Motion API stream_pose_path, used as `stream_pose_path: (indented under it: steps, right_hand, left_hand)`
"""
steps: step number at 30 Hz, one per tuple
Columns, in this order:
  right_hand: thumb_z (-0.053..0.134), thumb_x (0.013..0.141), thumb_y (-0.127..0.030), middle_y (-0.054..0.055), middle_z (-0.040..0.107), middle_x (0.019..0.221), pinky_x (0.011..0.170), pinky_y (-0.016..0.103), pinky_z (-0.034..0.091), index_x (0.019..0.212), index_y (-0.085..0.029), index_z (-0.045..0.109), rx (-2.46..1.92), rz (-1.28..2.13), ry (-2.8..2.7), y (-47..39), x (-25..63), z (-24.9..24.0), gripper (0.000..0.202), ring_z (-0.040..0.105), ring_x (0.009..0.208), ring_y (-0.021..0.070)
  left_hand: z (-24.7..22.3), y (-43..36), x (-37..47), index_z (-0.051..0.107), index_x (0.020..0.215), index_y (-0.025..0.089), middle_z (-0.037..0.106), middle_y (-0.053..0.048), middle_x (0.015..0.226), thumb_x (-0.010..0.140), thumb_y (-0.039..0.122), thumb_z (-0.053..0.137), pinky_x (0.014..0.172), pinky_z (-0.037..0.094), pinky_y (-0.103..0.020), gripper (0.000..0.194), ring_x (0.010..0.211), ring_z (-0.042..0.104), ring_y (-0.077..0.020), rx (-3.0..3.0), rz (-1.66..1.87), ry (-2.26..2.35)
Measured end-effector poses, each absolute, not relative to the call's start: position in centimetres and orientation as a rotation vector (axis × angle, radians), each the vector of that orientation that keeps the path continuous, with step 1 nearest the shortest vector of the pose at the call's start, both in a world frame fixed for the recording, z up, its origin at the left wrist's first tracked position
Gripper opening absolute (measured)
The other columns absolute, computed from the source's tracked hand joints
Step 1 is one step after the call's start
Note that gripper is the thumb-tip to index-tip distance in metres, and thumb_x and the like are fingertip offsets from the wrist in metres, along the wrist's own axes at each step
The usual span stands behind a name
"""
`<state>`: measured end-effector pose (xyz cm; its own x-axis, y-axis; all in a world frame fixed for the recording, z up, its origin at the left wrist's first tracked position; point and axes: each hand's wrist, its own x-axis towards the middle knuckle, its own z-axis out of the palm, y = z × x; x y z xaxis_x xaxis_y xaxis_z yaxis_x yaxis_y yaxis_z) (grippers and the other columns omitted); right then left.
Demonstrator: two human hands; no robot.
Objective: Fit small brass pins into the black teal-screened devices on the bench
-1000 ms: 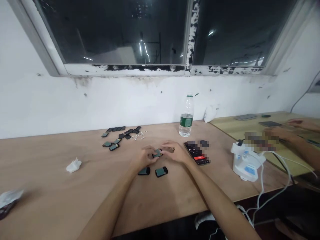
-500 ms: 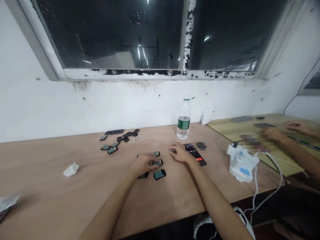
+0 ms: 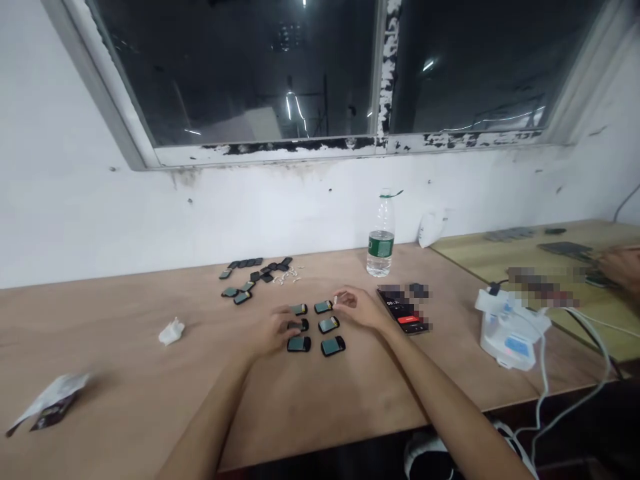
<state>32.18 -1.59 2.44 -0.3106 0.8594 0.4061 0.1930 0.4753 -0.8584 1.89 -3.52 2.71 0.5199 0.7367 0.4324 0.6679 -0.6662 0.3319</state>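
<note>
Small black-cased modules with grey-green faces lie on the table in two columns. My left hand [image 3: 274, 331] is curled, its fingertips on the middle module [image 3: 303, 325] of the left column and partly covering it. Just above that one lies another module [image 3: 300, 309]; below is a third [image 3: 299, 345]. My right hand [image 3: 359, 307] pinches a small white piece [image 3: 335, 301] beside the top module [image 3: 323, 307] of the right column. Under that sit two more modules, one in the middle [image 3: 329, 325] and one nearest me [image 3: 333, 345].
Several more modules [image 3: 243, 297] and loose white bits [image 3: 286, 275] lie toward the wall. A bottle [image 3: 381, 248], a phone [image 3: 407, 319] and a white power strip [image 3: 507, 340] with cables stand right. Crumpled tissue [image 3: 171, 331] and a wrapper [image 3: 55, 403] lie left. A co-worker's hand [image 3: 620, 267] is far right.
My left hand has moved left from the right column's middle module to the left column's. My right hand has come closer to the top right module. The view has shifted left.
</note>
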Motion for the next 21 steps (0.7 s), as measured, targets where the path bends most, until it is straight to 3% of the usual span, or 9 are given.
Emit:
stream_pose_path:
  steps: [7,12,18,21]
  right_hand:
    - [0.079,0.077,-0.044,0.01,0.078,0.098,0.084,0.04,0.058,0.103,-0.017,0.078,-0.847,0.964,-1.685,-2.2,30.7,2.1,0.037,0.071,0.088,0.0232]
    - [0.08,0.077,-0.046,0.011,0.079,0.099,0.085,0.042,0.06,0.105,-0.019,0.079,-0.845,0.959,-1.632,-2.2,29.9,1.5,0.039,0.073,0.089,0.0246]
    - [0.076,0.082,-0.044,0.008,0.077,0.099,0.087,0.038,0.058,0.108,-0.02,0.075,-0.818,0.925,-1.607,-2.8,28.6,1.6,0.035,0.072,0.092,0.022]
    - [0.074,0.085,-0.043,0.007,0.075,0.097,0.084,0.034,0.056,0.111,-0.021,0.072,-0.795,0.882,-1.628,-3.2,28.1,1.8,0.034,0.07,0.091,0.0203]
  left_hand:
    - [1.5,-3.0,1.4,0.078,0.099,0.026,0.075,-0.004,0.095,0.088,0.037,0.073,0.068,0.056,-0.028,0.017,0.074,0.069,-0.0186,2.497,0.761,1.238]
    - [1.4,-3.1,1.7,0.078,0.095,0.024,0.075,-0.005,0.095,0.08,0.031,0.079,0.066,0.056,-0.027,0.016,0.079,0.069,-0.0199,2.462,0.85,1.254]
    - [2.6,-3.8,3.6,0.076,0.096,0.023,0.074,-0.006,0.103,0.084,0.027,0.076,0.085,0.058,-0.032,0.013,0.094,0.07,-0.0208,2.538,1.1,1.082]
    - [2.6,-4.0,4.4,0.077,0.096,0.024,0.074,-0.006,0.104,0.084,0.026,0.077,0.086,0.06,-0.032,0.013,0.093,0.072,-0.0203,2.544,1.134,1.077]
